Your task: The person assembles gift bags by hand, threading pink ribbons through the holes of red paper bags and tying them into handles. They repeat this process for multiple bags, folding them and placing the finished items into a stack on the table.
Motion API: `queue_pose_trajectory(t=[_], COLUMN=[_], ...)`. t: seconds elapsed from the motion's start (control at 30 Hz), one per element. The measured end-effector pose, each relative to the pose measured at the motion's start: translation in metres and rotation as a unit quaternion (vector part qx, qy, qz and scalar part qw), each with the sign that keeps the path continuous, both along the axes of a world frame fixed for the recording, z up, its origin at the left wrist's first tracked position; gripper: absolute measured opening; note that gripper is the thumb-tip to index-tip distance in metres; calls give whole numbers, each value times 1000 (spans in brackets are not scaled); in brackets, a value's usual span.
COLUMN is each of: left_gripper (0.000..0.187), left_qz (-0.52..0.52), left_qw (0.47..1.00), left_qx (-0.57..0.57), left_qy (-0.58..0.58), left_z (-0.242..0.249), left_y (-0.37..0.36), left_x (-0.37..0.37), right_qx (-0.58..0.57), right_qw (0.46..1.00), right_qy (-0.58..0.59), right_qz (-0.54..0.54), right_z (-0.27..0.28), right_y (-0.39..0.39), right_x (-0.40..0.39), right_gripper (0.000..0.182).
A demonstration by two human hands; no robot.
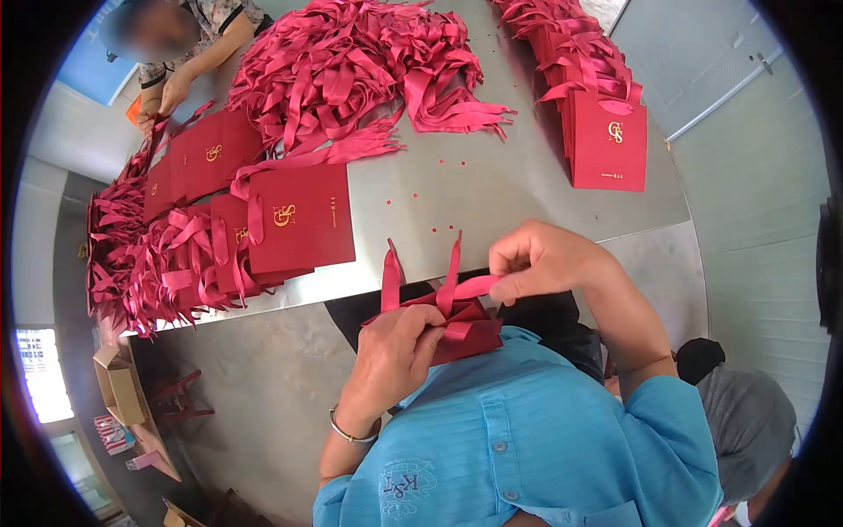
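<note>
A red paper gift bag (465,341) is in my lap, just below the table's near edge. My left hand (399,347) pinches its upper rim, fingers closed on the bag where a ribbon comes out. Pink ribbon ends (392,277) stick up from the bag in two places. To the right, my right hand (536,263) is closed on a pink ribbon (477,285) that stretches from the bag to my thumb and fingers. The far side of the bag is partly hidden by my left hand.
A metal table (527,193) bears a large heap of pink ribbons (342,61). Red bags with ribbon handles lie at the left (299,220) and stand in a row at the right (610,140). Across the table, a person's hands (171,92) handle ribbon. Another person (746,413) sits at my right.
</note>
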State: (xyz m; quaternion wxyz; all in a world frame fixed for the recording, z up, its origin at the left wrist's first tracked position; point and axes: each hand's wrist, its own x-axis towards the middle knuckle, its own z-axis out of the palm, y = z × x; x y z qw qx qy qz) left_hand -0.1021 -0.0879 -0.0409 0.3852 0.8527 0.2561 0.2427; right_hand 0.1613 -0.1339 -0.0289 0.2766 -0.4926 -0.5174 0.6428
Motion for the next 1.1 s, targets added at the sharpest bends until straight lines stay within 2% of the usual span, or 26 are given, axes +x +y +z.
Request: queue_pose_trajectory(t=[0.03,0.13,0.2,0.27,0.33,0.43,0.5,0.63,0.7,0.73,0.83,0.9,0.93,1.0,1.1], left_gripper=[16,17,17,17,14,14,14,13,13,13,12,11,11,12,13], left_qz=[-11,-24,-19,-14,-8,39,51,73,70,68,67,65,63,63,56], left_qw=[1000,999,999,998,996,995,995,993,993,992,991,992,993,992,991], left_qx=[15,-26,-41,-55,-80,-86,-86,-87,-96,-105,-109,-103,-99,-109,-118], left_qy=[-1,-6,-16,-27,-28,-16,-28,-27,-28,-27,-35,-22,-10,-5,-1], left_z=[0,-3,-4,-7,-12,-22,-29,-28,-26,-25,-25,-22,-20,-17,-16], left_y=[1,3,5,9,14,18,19,22,23,24,25,26,26,28,32], left_x=[1,4,7,10,14,25,29,35,36,37,38,38,38,38,38], right_qx=[0,-26,-40,-105,-103,-82,23,58,2,2,69,65,66,61,93], right_qw=[998,990,990,947,937,936,958,955,974,974,966,961,961,944,943], right_qy=[61,125,109,237,267,223,121,88,16,15,-24,-170,-170,-271,-273], right_qz=[-19,-57,-74,-192,-199,-258,-257,-277,-225,-226,-246,-206,-206,-180,-167], right_z=[1,-5,-14,-25,-29,-29,-38,-43,-39,-43,-49,-40,-39,-36,-34], right_y=[4,20,33,41,46,46,42,36,37,38,48,59,66,79,89], right_x=[0,-7,-11,-14,-16,-22,-20,-11,-9,-10,-20,-22,-23,-25,-26], right_gripper=[17,20,25,23,25,28,30,29,23,23,20,22,22,28,27])
